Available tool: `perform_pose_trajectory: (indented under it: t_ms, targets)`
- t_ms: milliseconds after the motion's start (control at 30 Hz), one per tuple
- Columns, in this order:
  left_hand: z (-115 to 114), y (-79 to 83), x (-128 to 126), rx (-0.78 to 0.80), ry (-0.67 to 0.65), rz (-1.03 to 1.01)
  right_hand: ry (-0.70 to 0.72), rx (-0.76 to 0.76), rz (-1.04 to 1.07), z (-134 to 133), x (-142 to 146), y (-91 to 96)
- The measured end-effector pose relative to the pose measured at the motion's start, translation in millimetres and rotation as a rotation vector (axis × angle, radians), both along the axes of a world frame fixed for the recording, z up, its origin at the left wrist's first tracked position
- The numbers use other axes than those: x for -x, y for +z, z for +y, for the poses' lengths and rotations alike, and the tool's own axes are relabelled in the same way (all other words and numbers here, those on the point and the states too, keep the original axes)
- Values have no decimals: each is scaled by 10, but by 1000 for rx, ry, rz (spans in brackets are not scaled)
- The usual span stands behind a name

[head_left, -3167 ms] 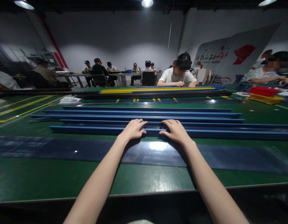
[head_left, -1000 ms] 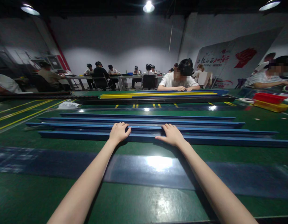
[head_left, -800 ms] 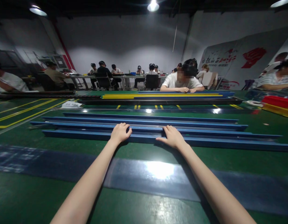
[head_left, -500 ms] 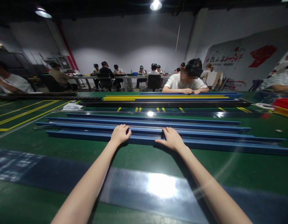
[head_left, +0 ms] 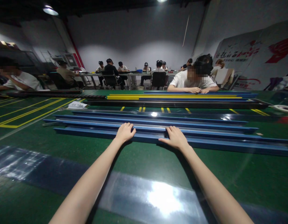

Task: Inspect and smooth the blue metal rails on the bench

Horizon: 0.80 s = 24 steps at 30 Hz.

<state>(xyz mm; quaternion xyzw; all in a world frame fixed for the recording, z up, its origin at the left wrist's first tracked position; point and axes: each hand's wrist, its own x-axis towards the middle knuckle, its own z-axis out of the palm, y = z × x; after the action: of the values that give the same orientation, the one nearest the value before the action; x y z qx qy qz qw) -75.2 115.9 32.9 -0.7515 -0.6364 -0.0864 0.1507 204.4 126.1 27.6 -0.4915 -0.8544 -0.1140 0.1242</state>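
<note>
Both of my hands rest on the nearest of several long blue channel bars (head_left: 146, 137), which lie side by side across the green table. My left hand (head_left: 125, 132) has its fingers curled over the bar's far edge, with the thumb beside them. To its right, my right hand (head_left: 175, 137) lies over the same bar, fingers bent across the top and thumb stretched left along the near side. The undersides of both hands are hidden. Behind them, more blue bars (head_left: 204, 128) lie almost parallel.
A shiny clear plastic strip (head_left: 125, 189) crosses the green tabletop (head_left: 139, 158) in front of me. Beyond the blue bars are yellow bars (head_left: 181, 96), black bars (head_left: 172, 103) and a white packet (head_left: 77, 105). A person (head_left: 181, 81) sits opposite; others work behind.
The view has turned slightly left, so the scene sits farther right. Both hands stay on the same blue bar, with little visible change in their grip.
</note>
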Motion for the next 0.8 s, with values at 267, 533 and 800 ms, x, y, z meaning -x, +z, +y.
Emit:
perform_pose_trajectory:
  t_ms: [267,533,800]
  targets:
    - [-65,32,-75,-1,18,24,41,-3,2,-26,-71,10]
    - [-142,67,-52,40,-34,16,19,10,-24,-159,-83,39]
    - [221,316,-156,72,-92,-37,-32,47,-21,267,-212,320]
